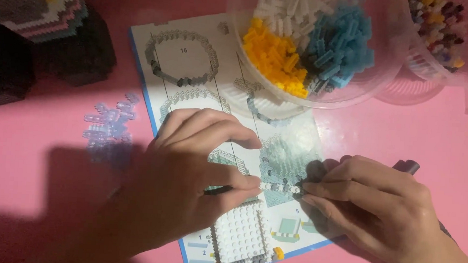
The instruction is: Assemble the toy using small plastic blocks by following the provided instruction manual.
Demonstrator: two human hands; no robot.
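Both grips are pinching narrow: the left hand (188, 188) and right hand (384, 209) are each nipping one end of a short strip of tiny white bricks (279, 187), fingertips almost meeting, holding it level just above the paper instruction sheet (193, 86) lying on the pink bench (436, 142). Just below the grip a white studded block model (242, 236) is sitting. Well above it, a clear plastic bowl (387, 59) is holding yellow, blue and white bricks. Left of the grip, translucent pale pieces (109, 125) are lying scattered.

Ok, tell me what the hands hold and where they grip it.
A short row of small white bricks: left hand pinches its left end, right hand its right end.
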